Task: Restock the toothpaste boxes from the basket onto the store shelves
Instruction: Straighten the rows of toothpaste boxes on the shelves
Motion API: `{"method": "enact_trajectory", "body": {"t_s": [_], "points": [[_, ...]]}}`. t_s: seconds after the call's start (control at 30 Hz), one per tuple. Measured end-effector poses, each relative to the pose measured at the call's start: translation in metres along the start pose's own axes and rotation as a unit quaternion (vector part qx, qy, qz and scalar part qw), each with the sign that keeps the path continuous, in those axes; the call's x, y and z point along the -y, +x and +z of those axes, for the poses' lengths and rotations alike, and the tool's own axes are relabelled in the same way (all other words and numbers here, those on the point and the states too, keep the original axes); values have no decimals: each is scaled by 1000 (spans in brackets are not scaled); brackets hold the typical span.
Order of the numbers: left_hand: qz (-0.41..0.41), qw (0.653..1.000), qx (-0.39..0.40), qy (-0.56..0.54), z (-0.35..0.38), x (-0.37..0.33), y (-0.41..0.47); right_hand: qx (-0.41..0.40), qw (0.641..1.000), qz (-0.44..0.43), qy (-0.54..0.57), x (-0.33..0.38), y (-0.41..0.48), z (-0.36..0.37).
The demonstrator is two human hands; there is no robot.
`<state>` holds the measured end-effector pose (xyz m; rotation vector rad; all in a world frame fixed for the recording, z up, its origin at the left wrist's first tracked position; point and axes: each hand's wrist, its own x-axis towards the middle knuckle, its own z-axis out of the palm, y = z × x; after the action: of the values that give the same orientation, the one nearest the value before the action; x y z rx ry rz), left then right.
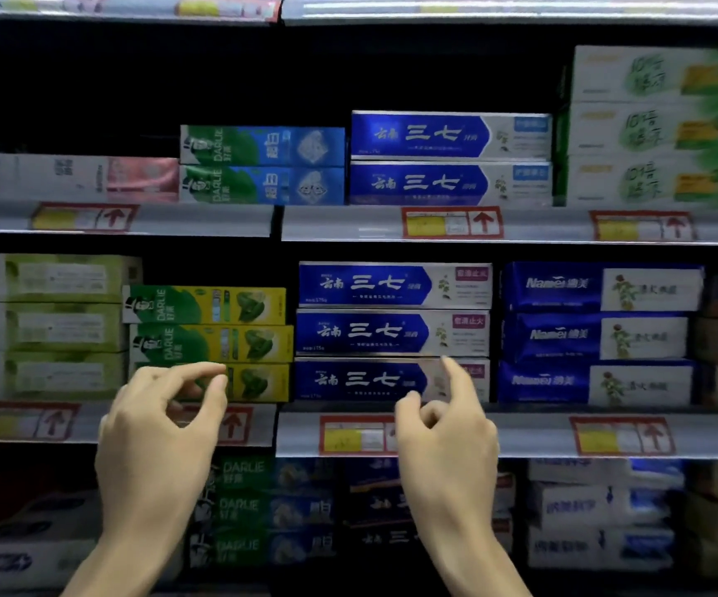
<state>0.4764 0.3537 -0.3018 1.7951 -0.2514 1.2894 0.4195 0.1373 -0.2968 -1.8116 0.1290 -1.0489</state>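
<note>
Two bare hands are raised in front of the middle shelf in the head view, and neither holds anything. The left hand (pixel 159 428) is loosely half-curled, thumb and forefinger apart with nothing between them. It is in front of the lowest of three green-and-yellow Darlie boxes (pixel 206 342). The right hand (pixel 447 433) has its forefinger (pixel 456 381) straight up and the other fingers tucked in. The fingertip lies over the top edge of the bottom blue box (pixel 361 380), though whether it touches I cannot tell.

That box is the lowest of a three-high stack of blue toothpaste boxes (pixel 391 331), lying flat with their long faces outward. To their right is a stack of Namei boxes (pixel 598 338). The shelf rail (pixel 520 433) below carries a red-and-yellow price tag (pixel 350 439). The basket is out of view.

I judge these cartons to be light. Thin card should be stiff along its length but easily dented on the broad faces. The glossy print is likely slippery, so stacked boxes may slide on one another. The sensible hold is across the narrow long edges near the middle, or one hand at each end, with only gentle pressure. Squaring the stack should be done by pushing on the end flaps, not the printed face.
</note>
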Motion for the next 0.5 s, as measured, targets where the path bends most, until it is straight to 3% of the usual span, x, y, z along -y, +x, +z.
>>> {"method": "enact_trajectory", "body": {"t_s": [0.2, 0.5], "points": [[44, 998, 53, -12, 34, -30, -10, -98, 995, 3, -30, -18, 33, -36], [2, 1000, 21, 22, 70, -47, -5, -89, 988, 10, -124, -15, 53, -26]]}}
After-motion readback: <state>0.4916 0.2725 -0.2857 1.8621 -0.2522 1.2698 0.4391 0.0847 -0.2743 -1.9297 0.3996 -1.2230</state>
